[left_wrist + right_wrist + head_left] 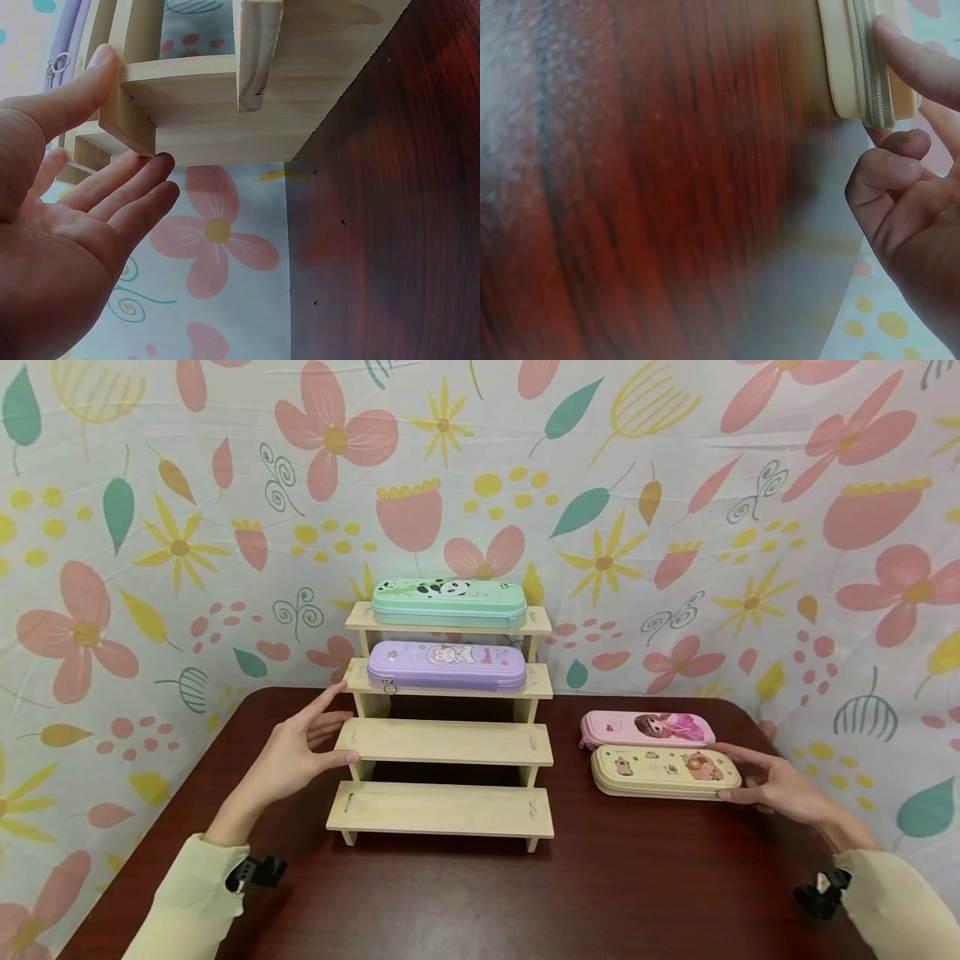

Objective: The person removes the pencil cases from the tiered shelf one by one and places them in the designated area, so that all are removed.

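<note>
A four-step wooden rack holds a mint-green panda pencil case on its top step and a purple rabbit pencil case on the step below. My left hand is at the rack's left side, fingers fairly straight. In the left wrist view its thumb rests against the end of a step, the other fingertips close to the wood. On the table to the right, my right hand pinches the right end of a cream zippered pencil case between thumb and fingers. Some right fingers are curled beneath.
A pink pencil case with a doll picture lies directly behind the cream one. The dark red wooden table ends against a flower-printed cloth behind. Both lower steps of the rack show bare wood.
</note>
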`<state>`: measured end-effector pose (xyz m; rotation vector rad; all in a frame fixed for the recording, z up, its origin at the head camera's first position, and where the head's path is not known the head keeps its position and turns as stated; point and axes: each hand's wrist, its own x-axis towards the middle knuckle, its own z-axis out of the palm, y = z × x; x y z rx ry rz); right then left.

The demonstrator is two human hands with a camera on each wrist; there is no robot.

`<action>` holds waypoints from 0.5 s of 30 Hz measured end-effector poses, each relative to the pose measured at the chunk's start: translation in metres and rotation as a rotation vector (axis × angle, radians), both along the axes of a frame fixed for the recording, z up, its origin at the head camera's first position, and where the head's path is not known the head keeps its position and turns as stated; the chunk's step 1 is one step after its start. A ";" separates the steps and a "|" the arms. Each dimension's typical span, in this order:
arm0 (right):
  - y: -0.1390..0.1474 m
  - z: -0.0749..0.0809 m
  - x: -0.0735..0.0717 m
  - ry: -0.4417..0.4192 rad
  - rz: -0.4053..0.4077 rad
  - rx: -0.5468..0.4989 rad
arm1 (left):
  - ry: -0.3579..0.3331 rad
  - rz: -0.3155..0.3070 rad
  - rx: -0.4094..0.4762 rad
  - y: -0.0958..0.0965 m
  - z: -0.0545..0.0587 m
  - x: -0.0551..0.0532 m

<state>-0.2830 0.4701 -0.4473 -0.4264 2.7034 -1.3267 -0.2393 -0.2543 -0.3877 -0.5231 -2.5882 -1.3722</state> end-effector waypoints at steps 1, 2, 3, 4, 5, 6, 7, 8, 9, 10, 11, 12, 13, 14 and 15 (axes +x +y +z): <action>0.000 0.000 0.000 0.003 -0.004 0.002 | 0.001 0.000 0.000 0.000 0.000 0.000; 0.001 0.000 -0.001 0.006 -0.007 0.006 | 0.002 -0.001 0.000 0.000 0.000 0.000; 0.001 -0.001 -0.001 0.010 -0.010 0.008 | 0.002 -0.001 0.001 0.000 0.000 0.000; 0.002 -0.001 -0.002 0.013 -0.009 0.009 | 0.003 -0.001 0.000 0.000 0.000 0.000; 0.002 -0.002 -0.003 0.015 -0.011 0.011 | 0.005 -0.001 -0.001 0.000 0.000 0.000; 0.002 -0.003 -0.003 0.018 -0.009 0.011 | 0.006 -0.001 -0.001 0.000 0.000 0.000; 0.003 -0.003 -0.004 0.020 -0.009 0.011 | 0.006 -0.001 -0.001 0.000 0.000 0.000; 0.003 -0.003 -0.004 0.019 -0.008 0.010 | 0.007 -0.001 -0.001 -0.001 0.000 0.000; 0.002 -0.003 -0.004 0.019 -0.009 0.007 | 0.008 -0.001 -0.001 -0.001 -0.001 0.000; 0.002 -0.003 -0.004 0.021 -0.001 0.004 | 0.008 -0.001 -0.002 -0.001 -0.001 -0.001; 0.002 -0.003 -0.005 0.021 0.000 -0.001 | 0.008 -0.002 -0.001 -0.001 -0.001 -0.001; 0.002 -0.002 -0.005 0.024 0.008 -0.004 | 0.008 -0.002 0.001 -0.001 -0.001 -0.001; 0.002 -0.002 -0.005 0.025 0.010 -0.008 | 0.008 -0.003 0.001 -0.001 -0.001 -0.001; 0.001 -0.002 -0.005 0.029 0.018 -0.009 | 0.008 -0.003 0.001 -0.002 -0.001 -0.001; 0.001 -0.002 -0.005 0.030 0.020 -0.009 | 0.008 -0.003 0.001 -0.002 -0.001 -0.001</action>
